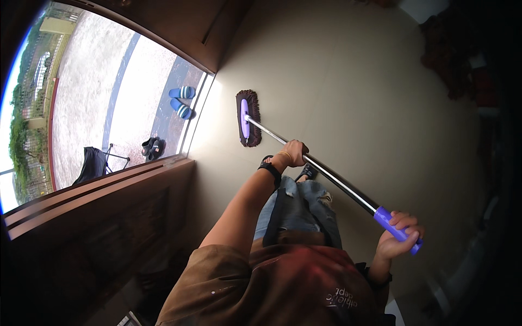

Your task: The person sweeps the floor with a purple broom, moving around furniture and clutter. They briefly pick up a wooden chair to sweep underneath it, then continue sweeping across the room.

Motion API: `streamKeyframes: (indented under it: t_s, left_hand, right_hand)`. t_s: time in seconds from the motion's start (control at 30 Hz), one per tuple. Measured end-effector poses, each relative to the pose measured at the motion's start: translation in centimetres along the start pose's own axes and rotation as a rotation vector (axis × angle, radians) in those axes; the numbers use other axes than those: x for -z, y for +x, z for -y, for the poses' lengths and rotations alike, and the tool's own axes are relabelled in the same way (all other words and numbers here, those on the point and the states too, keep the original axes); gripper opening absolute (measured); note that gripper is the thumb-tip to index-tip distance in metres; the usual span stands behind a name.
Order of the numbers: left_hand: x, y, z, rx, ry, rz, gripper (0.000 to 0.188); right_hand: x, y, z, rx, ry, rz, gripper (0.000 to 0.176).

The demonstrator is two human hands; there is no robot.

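Note:
A flat mop with a dark brown fringed pad (255, 134) rests on the floor, a little in from the doorway. A purple plate (244, 116) tops the pad and joins a shiny metal pole (342, 179). My left hand (295, 153) is wrapped around the pole's lower half, above my feet. At the upper end, my right hand (401, 234) grips the purple handle (387, 222). The pole slants from the pad up toward my right side.
An open doorway on the left has a light sill (197, 116). Outside lie blue striped slides (182, 100), black clogs (153, 148) and a dark folding chair (91, 165). A brown wooden door panel (122, 220) stands near my left. Dark reddish items (446, 55) sit at the far right.

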State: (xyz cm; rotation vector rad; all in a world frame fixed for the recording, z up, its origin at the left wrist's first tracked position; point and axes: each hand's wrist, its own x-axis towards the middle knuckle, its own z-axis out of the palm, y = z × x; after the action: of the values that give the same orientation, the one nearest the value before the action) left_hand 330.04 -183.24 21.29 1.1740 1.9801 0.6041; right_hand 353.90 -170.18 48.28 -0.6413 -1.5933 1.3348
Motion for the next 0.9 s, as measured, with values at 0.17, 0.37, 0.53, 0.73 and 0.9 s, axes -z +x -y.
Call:
streamKeyframes:
  t_s: [0.17, 0.37, 0.53, 0.73, 0.9]
  left_hand:
    - [0.3, -1.7, 1.2, 0.016, 0.008, 0.037, 0.015]
    - [1.6, -6.4, 7.5, 0.030, 0.073, 0.017, 0.016]
    - [8.2, -14.8, 17.1, 0.258, 0.226, 0.107, 0.022]
    - [13.7, -23.8, 24.0, 0.442, 0.218, -0.086, 0.011]
    - [15.1, -22.5, 20.4, 0.351, 0.374, -0.035, 0.008]
  right_hand:
    - [-1.5, -2.4, 1.3, -0.017, -0.023, -0.043, 0.020]
    - [-6.4, -5.5, 1.0, -0.119, 0.011, 0.009, 0.016]
    - [-13.9, -6.6, -1.7, -0.295, 0.305, 0.484, 0.012]
    - [-19.6, -8.5, -2.7, -0.520, 0.396, 0.802, 0.015]
    - [-16.8, -6.9, -0.9, -0.490, 0.369, 0.780, 0.022]
